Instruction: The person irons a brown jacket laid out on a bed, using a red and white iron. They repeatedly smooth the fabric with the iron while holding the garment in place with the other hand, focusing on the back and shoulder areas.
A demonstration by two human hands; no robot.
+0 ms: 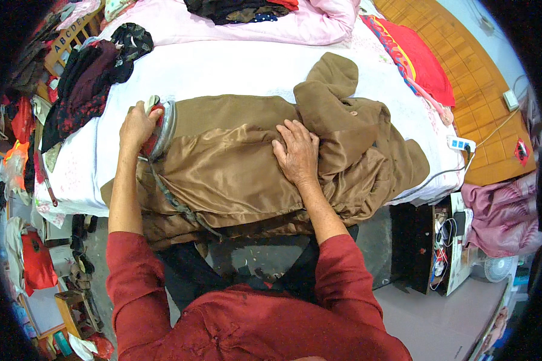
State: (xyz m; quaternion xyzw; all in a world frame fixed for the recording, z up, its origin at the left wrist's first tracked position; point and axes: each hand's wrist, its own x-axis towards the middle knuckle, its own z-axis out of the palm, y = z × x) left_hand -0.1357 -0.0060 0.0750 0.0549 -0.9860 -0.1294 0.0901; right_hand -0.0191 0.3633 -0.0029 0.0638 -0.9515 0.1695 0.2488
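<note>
A brown coat (pixel 235 113) with a shiny satin lining (pixel 226 176) lies spread on a white sheet (pixel 217 63) over the bed, its front part hanging over the near edge. My left hand (pixel 137 124) grips a red and grey clothes iron (pixel 160 133), which stands on the coat's left end. From the iron a dark, cloth-wrapped cord (pixel 171 198) trails over the lining. With fingers spread, my right hand (pixel 297 151) rests on the coat near its middle. Just right of that hand the coat's sleeve (pixel 332 74) and upper part lie bunched.
Dark clothes (pixel 83 85) are heaped at the bed's left side. A pink quilt (pixel 171 20) with more clothes lies at the far side. On the right are a red pillow (pixel 422 54), a plugged-in power strip (pixel 460 143), a wooden headboard (pixel 460 54) and a dark cabinet (pixel 413 248).
</note>
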